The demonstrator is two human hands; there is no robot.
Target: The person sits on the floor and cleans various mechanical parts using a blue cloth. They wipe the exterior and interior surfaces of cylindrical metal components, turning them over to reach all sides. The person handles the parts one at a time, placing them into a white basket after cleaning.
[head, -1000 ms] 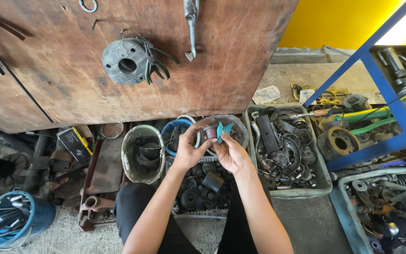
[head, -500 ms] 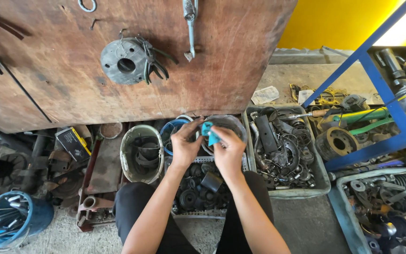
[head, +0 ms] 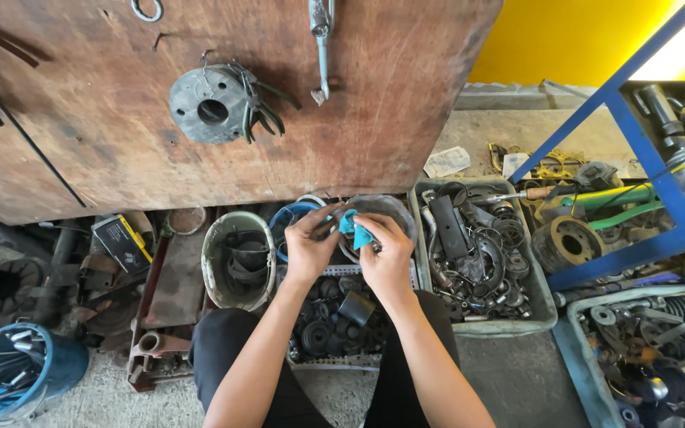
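Just teal cloth (head: 356, 228) between both hands

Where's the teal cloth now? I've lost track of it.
In the head view, centre: the teal cloth is pinched between the left hand and right hand, above the crate of black rubber parts.

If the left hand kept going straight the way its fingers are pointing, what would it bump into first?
The left hand points up and to the right, at the teal cloth pinched between both hands, so it would likely meet that cloth and the right hand behind it first. The grey bowl lies beyond, though depth is hard to judge.
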